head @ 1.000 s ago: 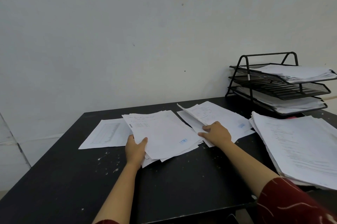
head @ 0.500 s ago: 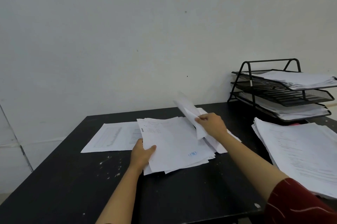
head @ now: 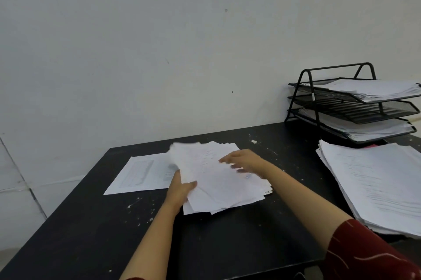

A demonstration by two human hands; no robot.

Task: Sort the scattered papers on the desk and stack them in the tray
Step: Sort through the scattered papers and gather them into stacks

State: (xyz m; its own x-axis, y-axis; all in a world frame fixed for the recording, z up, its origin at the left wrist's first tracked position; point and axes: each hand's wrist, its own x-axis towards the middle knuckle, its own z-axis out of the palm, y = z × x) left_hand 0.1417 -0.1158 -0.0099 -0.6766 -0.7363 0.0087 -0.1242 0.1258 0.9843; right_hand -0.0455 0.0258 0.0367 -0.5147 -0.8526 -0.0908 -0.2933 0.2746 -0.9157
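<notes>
At mid-counter [head: 227, 245] the left hand [head: 181, 190] has its grip clamped on the loose papers [head: 216, 179]; the right hand [head: 247, 161] lies flat on them, fingers apart; the tray [head: 350, 102] stands far right

Left hand [head: 181, 188] gripping, thumb on top; right hand [head: 247, 161] flat, blurred.

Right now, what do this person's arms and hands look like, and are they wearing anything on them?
Both hands, the left hand and the right hand, are bare: no gloves. Both forearms are bare too. A dark red sleeve with thin pale line markings covers the right upper arm.
</notes>
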